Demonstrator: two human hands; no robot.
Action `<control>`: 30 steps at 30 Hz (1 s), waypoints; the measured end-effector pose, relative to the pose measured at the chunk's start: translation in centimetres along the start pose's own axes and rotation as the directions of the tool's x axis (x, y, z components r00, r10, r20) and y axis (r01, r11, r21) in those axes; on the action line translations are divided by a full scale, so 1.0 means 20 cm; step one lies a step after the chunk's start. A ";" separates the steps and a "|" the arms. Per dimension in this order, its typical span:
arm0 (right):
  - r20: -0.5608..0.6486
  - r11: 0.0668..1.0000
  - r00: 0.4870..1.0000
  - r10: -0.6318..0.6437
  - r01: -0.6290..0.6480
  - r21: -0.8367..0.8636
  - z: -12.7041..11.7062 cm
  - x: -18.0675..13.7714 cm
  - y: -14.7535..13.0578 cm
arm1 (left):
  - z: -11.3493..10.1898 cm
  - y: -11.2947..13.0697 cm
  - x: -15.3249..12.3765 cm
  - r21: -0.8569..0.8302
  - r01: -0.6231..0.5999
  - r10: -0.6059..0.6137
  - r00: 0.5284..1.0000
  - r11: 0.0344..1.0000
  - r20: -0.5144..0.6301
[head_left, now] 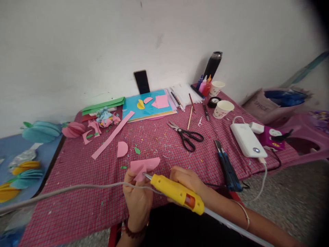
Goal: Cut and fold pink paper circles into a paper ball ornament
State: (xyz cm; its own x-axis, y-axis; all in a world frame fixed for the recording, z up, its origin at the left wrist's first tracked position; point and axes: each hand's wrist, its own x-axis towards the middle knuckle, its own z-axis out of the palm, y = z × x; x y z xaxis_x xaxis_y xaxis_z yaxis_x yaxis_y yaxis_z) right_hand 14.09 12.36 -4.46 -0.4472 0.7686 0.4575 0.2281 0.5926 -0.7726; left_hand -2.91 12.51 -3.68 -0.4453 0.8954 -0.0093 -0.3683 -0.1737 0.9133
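My left hand is closed on a folded pink paper piece, held just above the near edge of the red checked tablecloth. My right hand grips a yellow glue gun, and its metal tip touches the pink paper by my left fingers. A clear glue stick sticks out of the gun's back toward the lower right. A grey cord runs left from the gun across the cloth.
Black-handled scissors, a pink paper strip, a pink half circle and paper scraps lie on the cloth. Coloured sheets, pencils, two paper cups, a black bottle and a phone stand at the back. A white power bank lies right.
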 end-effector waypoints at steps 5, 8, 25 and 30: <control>-0.065 0.999 0.997 0.044 -0.042 0.033 -0.05 0.01 -0.02 | -0.01 0.00 0.02 -0.139 0.022 -0.018 0.999 0.990 0.034; -0.071 0.998 0.997 0.039 -0.036 0.041 -0.08 0.03 -0.04 | -0.01 0.00 0.02 -0.134 -0.002 0.011 0.998 0.991 0.062; 0.111 0.996 0.992 -0.064 0.071 -0.054 -0.09 0.03 -0.07 | 0.01 0.02 -0.04 -0.004 -0.094 0.095 0.994 0.996 0.050; 0.101 0.999 0.994 -0.030 0.034 -0.040 -0.08 0.03 -0.07 | 0.01 0.02 -0.04 0.023 -0.095 0.095 0.995 0.995 0.029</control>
State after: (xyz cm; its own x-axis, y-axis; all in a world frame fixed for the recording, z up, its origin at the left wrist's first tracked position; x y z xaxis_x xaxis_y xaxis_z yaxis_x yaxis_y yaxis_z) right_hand 14.79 12.33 -2.40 -0.5391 0.7222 0.4334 0.2472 0.6275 -0.7383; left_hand -2.53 11.86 -3.26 -0.4542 0.8864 0.0891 -0.3055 -0.2489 0.9191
